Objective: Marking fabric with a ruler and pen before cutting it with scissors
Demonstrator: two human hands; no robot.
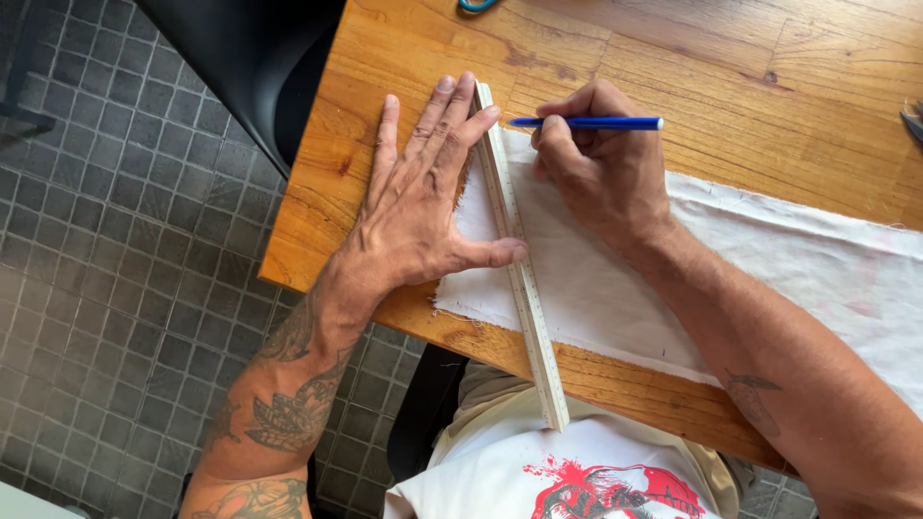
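My left hand point(418, 202) lies flat with fingers spread, pressing a pale wooden ruler point(524, 288) down across a strip of white cloth point(788, 269) on the wooden table point(673, 58). The ruler runs from the far edge of the cloth to beyond the table's near edge. My right hand point(601, 168) grips a blue pen point(596, 123), its tip at the ruler's far end, just beside the left fingertips. The cloth has frayed edges and stretches away to the right under my right forearm.
A black chair point(250, 58) stands at the table's far left over grey tiled floor point(106, 240). A teal loop-shaped object point(476, 5) lies at the top edge. A dark metal item point(911, 120) pokes in at the right edge.
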